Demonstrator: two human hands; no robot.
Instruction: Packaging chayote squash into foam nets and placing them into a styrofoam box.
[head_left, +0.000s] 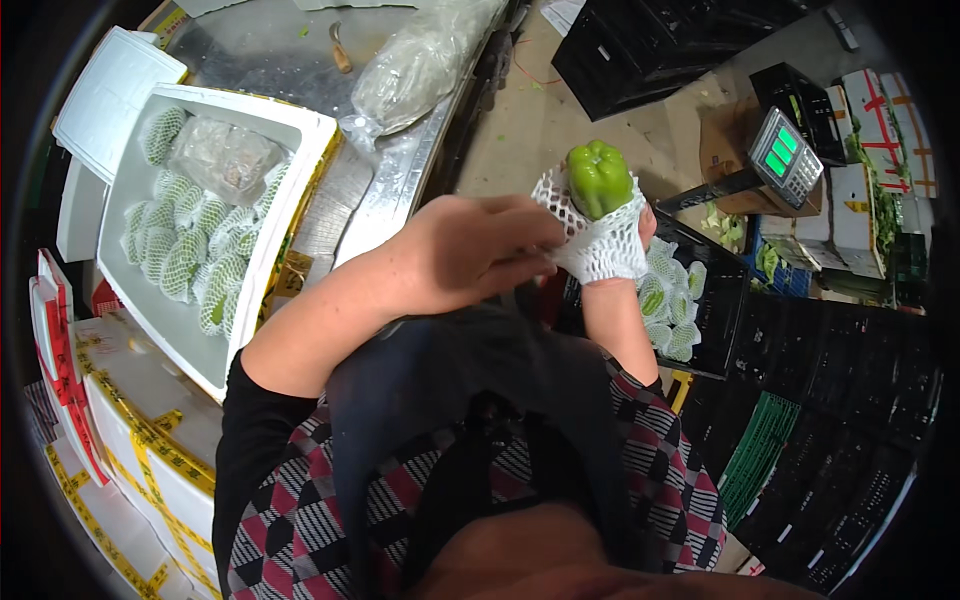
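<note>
A green bell pepper (598, 180) stands stem end up at the top of my right hand (647, 225). White foam netting (604, 247) is stretched around that hand and the pepper's lower part, hiding most of my fingers. From the left, my left hand (480, 255) reaches in, slightly blurred, its fingertips at the netting's left edge; whether they pinch it is unclear. Net-wrapped green produce (679, 307) lies in a black crate (724, 322) beyond my right wrist. At the left, a white foam box (315, 131) holds more netted green vegetables (180, 262) and a clear plastic bag (225, 157).
A metal table (262, 45) bears a large plastic bag (412, 71) and a brown scrap (340, 56). A digital scale display (786, 157) rises beyond the crate. Black crates (637, 52) stand ahead and at the right; taped foam boxes (150, 427) are stacked at the lower left.
</note>
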